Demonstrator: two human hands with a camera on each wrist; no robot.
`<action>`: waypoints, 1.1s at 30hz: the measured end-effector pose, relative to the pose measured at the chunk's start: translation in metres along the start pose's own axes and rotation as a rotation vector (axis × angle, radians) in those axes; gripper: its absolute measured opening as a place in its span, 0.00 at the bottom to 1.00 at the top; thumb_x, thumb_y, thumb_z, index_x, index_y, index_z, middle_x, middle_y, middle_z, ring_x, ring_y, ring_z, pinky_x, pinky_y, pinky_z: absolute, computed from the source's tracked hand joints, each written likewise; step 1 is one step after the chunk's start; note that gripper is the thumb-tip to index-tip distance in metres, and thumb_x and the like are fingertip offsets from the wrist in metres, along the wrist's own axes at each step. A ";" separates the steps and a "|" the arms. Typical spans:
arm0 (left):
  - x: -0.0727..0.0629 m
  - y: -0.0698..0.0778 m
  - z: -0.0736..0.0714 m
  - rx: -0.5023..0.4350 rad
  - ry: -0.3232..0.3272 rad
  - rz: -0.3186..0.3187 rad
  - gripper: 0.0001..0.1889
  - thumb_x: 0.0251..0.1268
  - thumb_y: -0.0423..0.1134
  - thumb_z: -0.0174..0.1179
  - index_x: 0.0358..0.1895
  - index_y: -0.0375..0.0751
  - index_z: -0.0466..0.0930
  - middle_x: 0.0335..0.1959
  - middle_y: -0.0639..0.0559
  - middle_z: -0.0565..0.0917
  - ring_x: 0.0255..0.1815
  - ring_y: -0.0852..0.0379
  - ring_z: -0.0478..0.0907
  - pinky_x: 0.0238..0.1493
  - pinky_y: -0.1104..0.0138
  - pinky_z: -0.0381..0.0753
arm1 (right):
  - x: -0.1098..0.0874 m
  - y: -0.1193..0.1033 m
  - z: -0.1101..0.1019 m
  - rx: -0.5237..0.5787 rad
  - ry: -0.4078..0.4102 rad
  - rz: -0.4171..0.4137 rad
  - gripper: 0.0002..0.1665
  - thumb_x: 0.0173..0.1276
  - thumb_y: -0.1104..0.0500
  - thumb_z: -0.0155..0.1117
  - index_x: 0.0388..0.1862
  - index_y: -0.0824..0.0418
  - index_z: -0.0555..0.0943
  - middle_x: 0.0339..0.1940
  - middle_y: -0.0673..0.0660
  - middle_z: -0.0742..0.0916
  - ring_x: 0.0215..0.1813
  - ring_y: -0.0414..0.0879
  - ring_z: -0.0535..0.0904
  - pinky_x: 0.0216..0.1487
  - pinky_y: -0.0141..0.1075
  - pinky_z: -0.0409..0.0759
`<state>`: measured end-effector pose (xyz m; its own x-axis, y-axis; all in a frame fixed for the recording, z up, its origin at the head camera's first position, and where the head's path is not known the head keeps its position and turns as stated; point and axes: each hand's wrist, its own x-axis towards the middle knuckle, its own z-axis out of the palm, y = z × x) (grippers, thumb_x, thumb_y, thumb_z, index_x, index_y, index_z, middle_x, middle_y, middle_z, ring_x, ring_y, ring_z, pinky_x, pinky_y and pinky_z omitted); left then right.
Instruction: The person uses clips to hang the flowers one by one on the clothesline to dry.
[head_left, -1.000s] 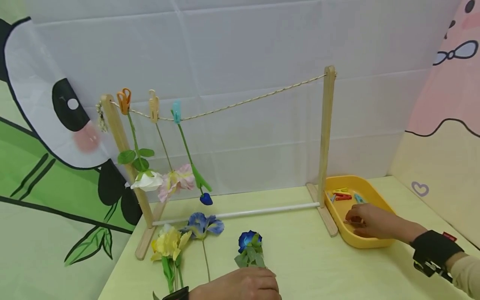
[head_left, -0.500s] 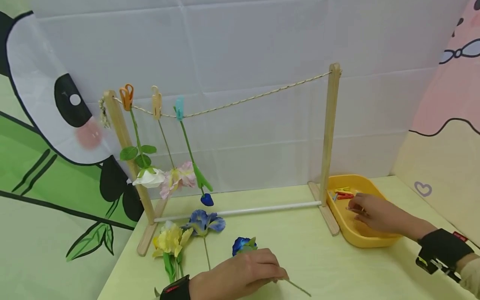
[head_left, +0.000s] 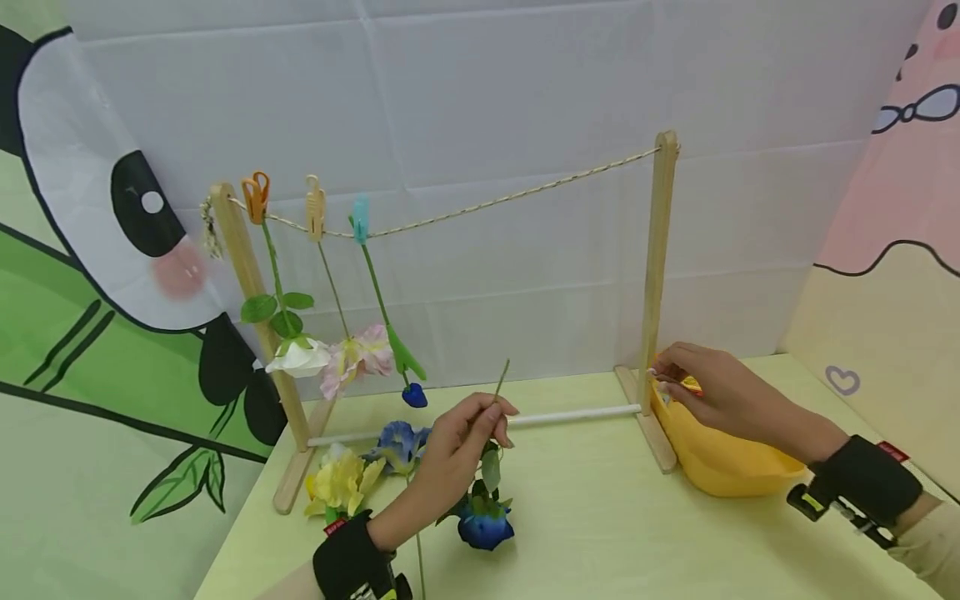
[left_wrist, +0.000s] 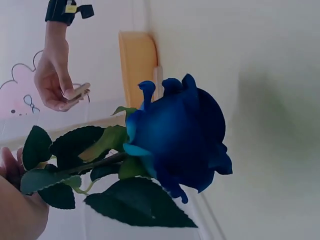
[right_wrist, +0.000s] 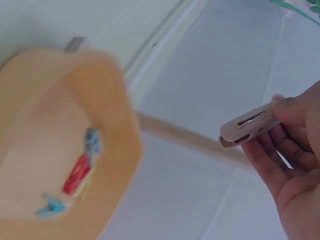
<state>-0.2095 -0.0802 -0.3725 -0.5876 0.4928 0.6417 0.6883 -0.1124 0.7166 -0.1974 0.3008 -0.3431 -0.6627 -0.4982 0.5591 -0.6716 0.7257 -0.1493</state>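
Note:
My left hand (head_left: 459, 446) pinches the stem of a blue rose (head_left: 485, 531) above the table, bloom hanging down and stem tip pointing up past the fingers. In the left wrist view the rose (left_wrist: 175, 137) fills the middle, with dark green leaves (left_wrist: 140, 204) along its stem. My right hand (head_left: 712, 392) is raised over the yellow tray (head_left: 723, 471), near the right post. Between its thumb and fingers it holds a pale beige clothespin (right_wrist: 250, 123), plain to see in the right wrist view. Several clothespins (right_wrist: 77, 174) lie inside the tray.
A rope (head_left: 480, 205) sags between two wooden posts (head_left: 657, 267). Clothespins hold a white flower (head_left: 300, 357), a pink flower (head_left: 358, 360) and a small blue one (head_left: 414, 396) upside down on its left part. Yellow (head_left: 345, 481) and blue-violet flowers (head_left: 401, 442) lie on the table.
My left hand has lifted the blue rose off the table and turned it bloom down. My right hand has risen out of the tray, moving slightly left, with the clothespin.

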 end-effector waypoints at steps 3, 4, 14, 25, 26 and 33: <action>0.006 -0.002 -0.008 0.004 0.043 0.013 0.13 0.83 0.26 0.43 0.53 0.35 0.80 0.31 0.40 0.78 0.32 0.48 0.82 0.40 0.63 0.85 | 0.014 -0.013 0.002 0.025 0.019 -0.014 0.18 0.62 0.72 0.74 0.44 0.56 0.80 0.39 0.44 0.83 0.40 0.36 0.82 0.41 0.36 0.86; 0.007 -0.002 -0.011 0.009 0.051 0.017 0.13 0.83 0.26 0.43 0.53 0.35 0.80 0.31 0.40 0.78 0.32 0.48 0.82 0.40 0.63 0.85 | 0.019 -0.017 0.004 0.036 0.025 -0.024 0.17 0.63 0.72 0.74 0.45 0.56 0.80 0.39 0.44 0.83 0.41 0.35 0.81 0.42 0.35 0.86; 0.035 -0.009 -0.039 -0.008 0.196 0.012 0.14 0.85 0.30 0.43 0.54 0.28 0.78 0.35 0.29 0.76 0.33 0.45 0.80 0.42 0.65 0.85 | 0.090 -0.058 0.007 0.239 0.189 -0.130 0.13 0.67 0.71 0.72 0.45 0.58 0.81 0.41 0.46 0.86 0.44 0.39 0.84 0.48 0.35 0.84; 0.074 -0.002 -0.063 -0.012 0.305 -0.028 0.15 0.86 0.35 0.43 0.55 0.30 0.78 0.36 0.34 0.76 0.33 0.50 0.79 0.40 0.66 0.85 | 0.176 -0.103 -0.008 0.457 0.295 -0.133 0.07 0.72 0.68 0.68 0.47 0.65 0.82 0.42 0.54 0.86 0.44 0.43 0.84 0.52 0.36 0.84; 0.077 -0.003 -0.065 -0.009 0.313 -0.025 0.15 0.86 0.35 0.43 0.55 0.30 0.78 0.35 0.35 0.76 0.33 0.50 0.79 0.40 0.66 0.85 | 0.183 -0.105 -0.009 0.475 0.305 -0.127 0.07 0.72 0.68 0.68 0.47 0.65 0.82 0.43 0.55 0.86 0.45 0.44 0.84 0.52 0.36 0.84; 0.096 -0.002 -0.081 -0.006 0.388 0.027 0.15 0.86 0.37 0.44 0.53 0.31 0.80 0.35 0.37 0.78 0.32 0.51 0.79 0.39 0.66 0.85 | 0.236 -0.124 -0.025 0.544 0.389 -0.133 0.06 0.74 0.67 0.65 0.46 0.68 0.79 0.43 0.58 0.84 0.47 0.43 0.84 0.54 0.36 0.84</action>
<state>-0.3020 -0.1031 -0.2908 -0.6876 0.1272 0.7148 0.7035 -0.1268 0.6993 -0.2621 0.1048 -0.1717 -0.4638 -0.2864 0.8384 -0.8776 0.2778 -0.3907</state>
